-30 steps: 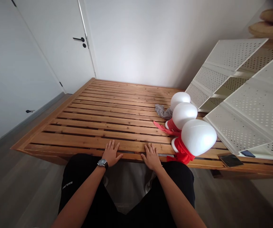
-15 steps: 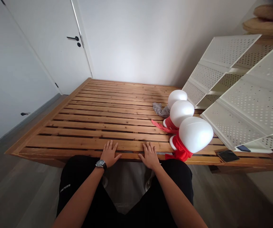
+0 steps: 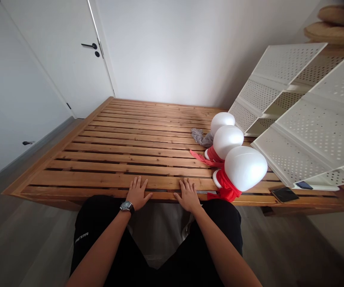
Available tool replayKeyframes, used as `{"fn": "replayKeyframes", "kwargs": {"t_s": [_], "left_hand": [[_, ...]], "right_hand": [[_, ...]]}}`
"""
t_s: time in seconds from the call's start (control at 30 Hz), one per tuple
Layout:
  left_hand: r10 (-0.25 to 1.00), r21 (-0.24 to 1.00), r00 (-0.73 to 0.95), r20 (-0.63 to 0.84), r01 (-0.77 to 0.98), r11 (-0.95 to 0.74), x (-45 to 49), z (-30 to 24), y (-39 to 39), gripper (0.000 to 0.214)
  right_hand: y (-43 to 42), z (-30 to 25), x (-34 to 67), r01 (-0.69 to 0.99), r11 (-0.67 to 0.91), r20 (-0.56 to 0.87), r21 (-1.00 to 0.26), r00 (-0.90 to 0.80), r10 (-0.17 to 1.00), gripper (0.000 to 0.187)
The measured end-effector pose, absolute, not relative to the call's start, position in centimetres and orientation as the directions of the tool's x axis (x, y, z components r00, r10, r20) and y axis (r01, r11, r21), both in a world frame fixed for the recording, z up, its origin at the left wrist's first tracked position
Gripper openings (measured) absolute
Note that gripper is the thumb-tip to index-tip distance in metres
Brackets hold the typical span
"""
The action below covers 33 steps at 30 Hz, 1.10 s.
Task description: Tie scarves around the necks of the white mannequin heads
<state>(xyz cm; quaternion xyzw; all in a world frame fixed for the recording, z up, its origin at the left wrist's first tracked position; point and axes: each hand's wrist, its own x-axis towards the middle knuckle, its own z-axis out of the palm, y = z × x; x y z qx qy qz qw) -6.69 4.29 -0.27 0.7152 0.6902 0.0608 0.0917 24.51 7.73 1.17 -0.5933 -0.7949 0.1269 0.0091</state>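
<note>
My left hand lies flat on the near edge of the slatted wooden platform, fingers outstretched, a watch on its wrist. Beside it, my right hand rests palm down on the same edge, also holding nothing. To its right stand three white foam mannequin heads in a row. The nearest head has a bright red scarf around its neck. Around the middle head is a duller red scarf. Grey cloth lies at the neck of the farthest head.
White perforated shelf bins stand at the right, with brown rounded objects on top. A dark flat phone-like object lies near the platform's front right edge. A white door is at the back left.
The whole view has shifted very slightly. Both hands stay flat in the same places on the platform, and the heads and scarves have not moved.
</note>
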Motion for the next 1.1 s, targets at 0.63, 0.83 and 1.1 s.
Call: {"fn": "replayKeyframes", "kwargs": {"t_s": [0.63,0.83,1.1], "left_hand": [[0.993,0.208,0.019,0.12,0.977,-0.044,-6.7,-0.6,4.5,0.063],[0.99,0.222,0.01,0.14,0.974,-0.041,-6.7,-0.7,4.5,0.061],[0.99,0.242,0.014,0.139,0.969,-0.047,-7.1,-1.4,4.5,0.062]], "right_hand": [[7.9,0.7,24.7,0.943,0.259,-0.138,-0.208,-0.291,0.947,0.083],[7.9,0.5,24.6,0.948,0.262,-0.153,-0.181,-0.29,0.945,0.084],[8.0,0.5,24.6,0.949,0.254,-0.156,-0.186,-0.284,0.946,0.084]]}}
